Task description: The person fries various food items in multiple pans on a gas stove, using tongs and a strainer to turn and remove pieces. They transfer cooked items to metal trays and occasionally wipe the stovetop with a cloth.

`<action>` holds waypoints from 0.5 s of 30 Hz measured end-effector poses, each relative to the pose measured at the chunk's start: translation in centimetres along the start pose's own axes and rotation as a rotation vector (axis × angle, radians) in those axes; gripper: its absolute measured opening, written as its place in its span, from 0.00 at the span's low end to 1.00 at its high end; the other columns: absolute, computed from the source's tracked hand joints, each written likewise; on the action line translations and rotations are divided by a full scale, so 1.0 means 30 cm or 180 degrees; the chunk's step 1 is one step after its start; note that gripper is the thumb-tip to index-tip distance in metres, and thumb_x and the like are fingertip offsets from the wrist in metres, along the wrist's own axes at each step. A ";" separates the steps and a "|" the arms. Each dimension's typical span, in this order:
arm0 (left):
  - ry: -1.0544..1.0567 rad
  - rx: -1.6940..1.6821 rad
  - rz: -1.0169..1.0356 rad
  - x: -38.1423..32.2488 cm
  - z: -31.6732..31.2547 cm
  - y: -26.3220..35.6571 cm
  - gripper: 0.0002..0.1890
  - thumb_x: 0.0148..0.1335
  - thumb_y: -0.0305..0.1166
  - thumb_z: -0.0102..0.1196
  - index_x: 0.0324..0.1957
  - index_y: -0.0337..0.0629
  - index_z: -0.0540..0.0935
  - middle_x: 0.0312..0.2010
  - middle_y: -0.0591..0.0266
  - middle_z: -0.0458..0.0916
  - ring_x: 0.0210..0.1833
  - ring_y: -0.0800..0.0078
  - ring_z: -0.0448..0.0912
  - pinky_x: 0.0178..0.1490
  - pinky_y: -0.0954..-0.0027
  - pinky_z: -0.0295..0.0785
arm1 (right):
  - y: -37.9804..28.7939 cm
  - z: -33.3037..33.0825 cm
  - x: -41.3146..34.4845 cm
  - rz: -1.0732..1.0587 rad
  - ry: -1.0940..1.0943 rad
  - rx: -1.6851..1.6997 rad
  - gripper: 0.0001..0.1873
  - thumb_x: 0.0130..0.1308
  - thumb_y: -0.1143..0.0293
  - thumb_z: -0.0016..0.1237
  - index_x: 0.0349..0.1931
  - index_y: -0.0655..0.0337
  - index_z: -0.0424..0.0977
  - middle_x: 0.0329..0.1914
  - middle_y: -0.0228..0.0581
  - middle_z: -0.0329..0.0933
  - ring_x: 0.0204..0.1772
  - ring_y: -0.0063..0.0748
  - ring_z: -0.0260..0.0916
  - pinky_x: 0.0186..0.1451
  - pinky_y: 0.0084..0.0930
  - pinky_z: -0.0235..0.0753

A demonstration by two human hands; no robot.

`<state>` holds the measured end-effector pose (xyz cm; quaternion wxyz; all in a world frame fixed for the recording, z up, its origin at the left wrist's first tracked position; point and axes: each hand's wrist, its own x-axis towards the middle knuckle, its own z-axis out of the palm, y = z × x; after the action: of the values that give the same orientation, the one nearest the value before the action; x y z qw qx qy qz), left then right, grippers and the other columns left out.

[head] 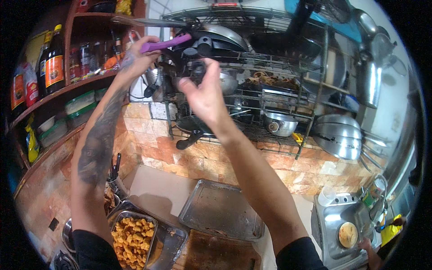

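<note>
Both of my hands are raised to a wire rack packed with cookware. My left hand (146, 50) is closed around a purple handle (167, 44); what it belongs to is hard to make out. My right hand (204, 94) is at the rack, its thumb and fingers curved about a dark, blurred handle (197, 69). Whether it grips that handle I cannot tell. Behind the hands, black pans and a metal-rimmed pan (226, 32) lie stacked on the wire shelf (263, 57). A black-handled pan (192, 138) sits on the lower shelf beneath my right hand.
Wooden shelves with bottles (54, 67) stand on the left. Below are a tray of fried pieces (133, 239), a metal baking tray (216, 209) and a brown board (216, 253). Steel pots (337, 136) hang at right. Another person's hand (364, 243) is at the sink (325, 224).
</note>
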<state>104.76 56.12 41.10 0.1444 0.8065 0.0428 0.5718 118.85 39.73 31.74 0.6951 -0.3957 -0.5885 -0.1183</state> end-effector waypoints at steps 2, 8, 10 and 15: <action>0.0023 -0.0266 -0.0395 -0.025 0.004 -0.011 0.23 0.62 0.24 0.60 0.60 0.45 0.74 0.34 0.66 0.80 0.33 0.80 0.78 0.31 0.75 0.72 | 0.014 -0.012 -0.070 -0.0208 0.0134 -0.0223 0.37 0.57 0.78 0.56 0.65 0.70 0.52 0.65 0.63 0.55 0.68 0.58 0.57 0.74 0.43 0.56; 0.0534 0.0162 -0.0029 -0.143 0.017 0.030 0.33 0.65 0.27 0.58 0.71 0.51 0.62 0.39 0.65 0.81 0.33 0.79 0.77 0.37 0.75 0.73 | 0.094 -0.066 -0.478 0.1515 0.1114 0.0983 0.29 0.65 0.68 0.59 0.62 0.59 0.59 0.55 0.41 0.65 0.60 0.35 0.65 0.60 0.34 0.71; 0.0555 0.0664 -0.0045 -0.187 0.019 0.049 0.36 0.64 0.29 0.58 0.73 0.48 0.58 0.34 0.60 0.82 0.32 0.76 0.77 0.39 0.71 0.73 | 0.127 -0.038 -0.552 0.3011 0.0829 0.2454 0.26 0.65 0.61 0.59 0.55 0.60 0.61 0.56 0.41 0.65 0.57 0.36 0.67 0.60 0.37 0.72; 0.0642 0.1248 0.0361 -0.262 0.060 0.083 0.31 0.58 0.27 0.60 0.65 0.40 0.68 0.51 0.51 0.78 0.34 0.68 0.78 0.42 0.65 0.75 | 0.289 0.014 -0.516 0.3903 0.0255 0.5527 0.28 0.63 0.49 0.60 0.51 0.60 0.66 0.45 0.38 0.70 0.46 0.33 0.73 0.53 0.34 0.76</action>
<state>103.51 51.57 34.09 -0.0525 0.7590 0.1219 0.6374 119.68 41.07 14.05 0.6990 0.0111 -0.1481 0.6996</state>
